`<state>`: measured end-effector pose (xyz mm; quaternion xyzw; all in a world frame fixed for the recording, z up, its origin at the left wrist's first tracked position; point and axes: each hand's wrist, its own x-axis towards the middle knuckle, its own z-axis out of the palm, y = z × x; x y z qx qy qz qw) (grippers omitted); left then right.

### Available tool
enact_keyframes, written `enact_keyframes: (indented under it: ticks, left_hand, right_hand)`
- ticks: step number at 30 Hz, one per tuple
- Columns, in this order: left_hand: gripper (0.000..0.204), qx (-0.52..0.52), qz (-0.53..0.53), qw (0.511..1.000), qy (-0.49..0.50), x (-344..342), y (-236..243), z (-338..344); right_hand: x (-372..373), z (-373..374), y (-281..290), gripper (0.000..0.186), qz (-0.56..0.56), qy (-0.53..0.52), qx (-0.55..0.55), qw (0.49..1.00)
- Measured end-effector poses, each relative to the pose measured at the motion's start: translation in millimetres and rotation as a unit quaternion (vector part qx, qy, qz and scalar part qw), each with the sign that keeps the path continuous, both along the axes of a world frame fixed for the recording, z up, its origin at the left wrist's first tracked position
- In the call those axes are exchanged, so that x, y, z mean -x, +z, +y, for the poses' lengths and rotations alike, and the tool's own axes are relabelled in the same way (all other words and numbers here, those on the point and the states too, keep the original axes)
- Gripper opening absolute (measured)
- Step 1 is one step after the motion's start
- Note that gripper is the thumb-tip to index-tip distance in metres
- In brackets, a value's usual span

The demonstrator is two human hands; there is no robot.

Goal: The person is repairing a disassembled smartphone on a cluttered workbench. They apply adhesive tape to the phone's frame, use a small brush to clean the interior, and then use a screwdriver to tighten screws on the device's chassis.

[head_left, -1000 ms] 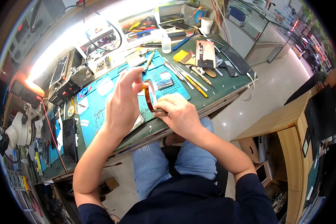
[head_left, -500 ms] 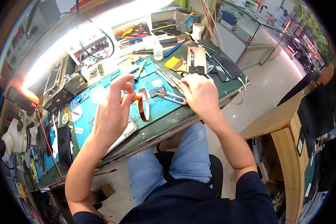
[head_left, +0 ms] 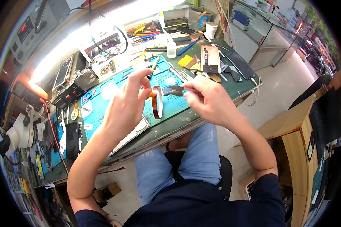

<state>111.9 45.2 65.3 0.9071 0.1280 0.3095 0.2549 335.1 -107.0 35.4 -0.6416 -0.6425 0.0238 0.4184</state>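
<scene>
1. The left hand (head_left: 130, 96) was bent nearly closed, and its thumb and fingertips pinched the amber tape roll (head_left: 155, 104) at its near side.
2. This roll stood upright on its edge in the air, just to the right of the left fingertips, above the bench (head_left: 170, 123). A small yellow part showed between the fingers and the roll.
3. The right hand (head_left: 214, 98) was at the other side of the roll and apart from it. Its fingers were curled and partly blurred, so I cannot tell if they grasped something or were free.
4. A dark piece (head_left: 173, 90) was at the tips of the right fingers, between the two hands; whether it was touched was not clear.
5. Below the left wrist lay a flat device (head_left: 134, 133) with a pale edge, partly covered by the arm.
6. The blue mat (head_left: 96, 119) spread under and to the left of the left hand.
7. Beyond the right hand were a yellow brush (head_left: 187, 61), a pinkish board (head_left: 211, 56) and a dark phone (head_left: 240, 64).
</scene>
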Motion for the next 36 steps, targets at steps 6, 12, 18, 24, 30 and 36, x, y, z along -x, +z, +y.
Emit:
enact_keyframes:
  ticks: [6, 12, 18, 24, 30, 36]
  left_hand:
    - [0.046, -0.019, -0.003, 1.0, -0.019, -6, 6, -5]
    - [0.043, -0.022, 0.029, 0.999, -0.009, -4, 8, -8]
    - [0.041, -0.059, 0.026, 0.997, -0.033, -8, 16, -2]
    - [0.048, 0.026, 0.019, 0.998, -0.054, -9, 20, 2]
    - [0.051, 0.072, 0.029, 0.995, -0.059, -2, 26, 4]
    - [0.051, 0.194, 0.016, 0.978, -0.078, -9, 28, 7]
  right_hand:
    - [20, -4, 18, 0.034, -0.034, 0.043, 0.079, 0.995]
    - [27, 4, 14, 0.033, -0.075, 0.055, 0.078, 0.993]
    - [31, 10, 16, 0.032, -0.096, 0.05, 0.097, 0.989]
    - [30, 12, 16, 0.033, -0.107, 0.051, 0.067, 0.991]
    - [29, 13, 19, 0.031, -0.092, 0.052, 0.088, 0.99]
    - [24, 13, 20, 0.029, -0.104, 0.047, 0.069, 0.991]
